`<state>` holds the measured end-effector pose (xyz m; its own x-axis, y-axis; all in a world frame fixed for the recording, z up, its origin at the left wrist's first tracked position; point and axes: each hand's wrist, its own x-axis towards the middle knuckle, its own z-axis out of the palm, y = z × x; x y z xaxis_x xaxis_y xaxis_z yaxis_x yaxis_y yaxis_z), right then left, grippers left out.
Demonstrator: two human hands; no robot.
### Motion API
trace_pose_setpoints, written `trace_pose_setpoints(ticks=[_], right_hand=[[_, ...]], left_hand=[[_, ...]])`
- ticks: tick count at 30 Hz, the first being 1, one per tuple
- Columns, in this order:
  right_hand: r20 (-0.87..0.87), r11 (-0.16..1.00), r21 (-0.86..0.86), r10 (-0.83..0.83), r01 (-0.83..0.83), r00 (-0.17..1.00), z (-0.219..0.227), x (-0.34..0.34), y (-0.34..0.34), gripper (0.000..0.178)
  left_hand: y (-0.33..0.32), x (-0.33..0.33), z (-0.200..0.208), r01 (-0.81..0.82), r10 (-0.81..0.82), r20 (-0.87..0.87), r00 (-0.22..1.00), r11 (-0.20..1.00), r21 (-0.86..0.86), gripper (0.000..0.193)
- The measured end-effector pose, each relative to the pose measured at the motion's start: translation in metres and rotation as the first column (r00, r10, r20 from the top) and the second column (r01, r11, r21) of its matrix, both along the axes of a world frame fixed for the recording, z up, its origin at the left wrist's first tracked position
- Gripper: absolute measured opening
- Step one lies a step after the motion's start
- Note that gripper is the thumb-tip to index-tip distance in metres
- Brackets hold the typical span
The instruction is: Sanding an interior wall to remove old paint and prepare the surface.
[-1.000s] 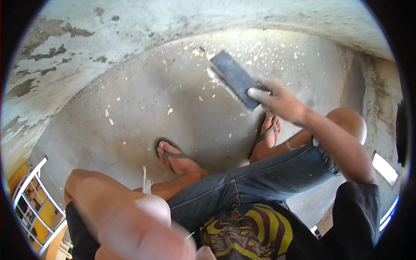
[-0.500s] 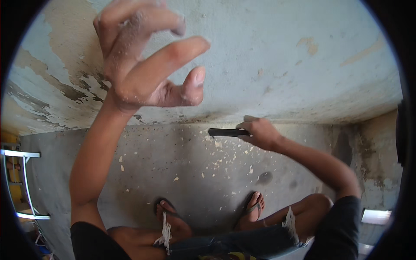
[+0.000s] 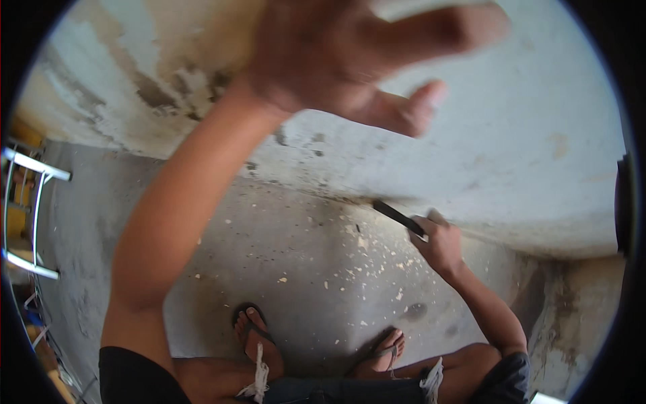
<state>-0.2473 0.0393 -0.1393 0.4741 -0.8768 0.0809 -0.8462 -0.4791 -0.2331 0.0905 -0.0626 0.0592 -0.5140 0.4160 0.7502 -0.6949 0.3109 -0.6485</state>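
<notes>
My left hand is raised high in front of the wall, smeared by motion, with its thumb and a finger spread apart and nothing seen in it. Its upper part runs out of the picture. Lower down and to the right, my right hand is closed round one end of a black, flat, bar-shaped scraper. The scraper's free end points up and left, at the foot of the pale wall. Whether that tip touches the wall I cannot tell.
Loose flakes of paint lie on the grey floor. The wall's left part is stained and peeling. A metal-framed rack stands at the far left. My sandalled feet are below.
My left hand has moved right and up, partly out of the picture. My right hand has moved right and slightly down, and the scraper has tilted with its tip at the wall's foot.
</notes>
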Motion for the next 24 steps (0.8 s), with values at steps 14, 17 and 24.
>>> trace_pose_setpoints(ticks=[14,17,24], right_hand=[[-0.041,0.861,0.380,0.380,-0.337,0.924,0.103,0.028,0.006,0.021],[0.259,0.895,0.254,0.302,-0.367,0.917,0.160,0.043,0.011,0.027],[0.786,0.977,0.038,0.101,-0.212,0.609,0.248,0.097,0.011,0.034]], left_hand=[[0.082,-0.012,0.043,0.198,-0.196,-0.036,0.980,0.979,0.051,0.033],[0.084,-0.003,0.064,0.294,-0.273,-0.219,0.937,0.953,0.072,0.035],[0.072,0.016,0.066,0.751,-0.522,-0.652,0.550,0.650,0.113,0.041]])
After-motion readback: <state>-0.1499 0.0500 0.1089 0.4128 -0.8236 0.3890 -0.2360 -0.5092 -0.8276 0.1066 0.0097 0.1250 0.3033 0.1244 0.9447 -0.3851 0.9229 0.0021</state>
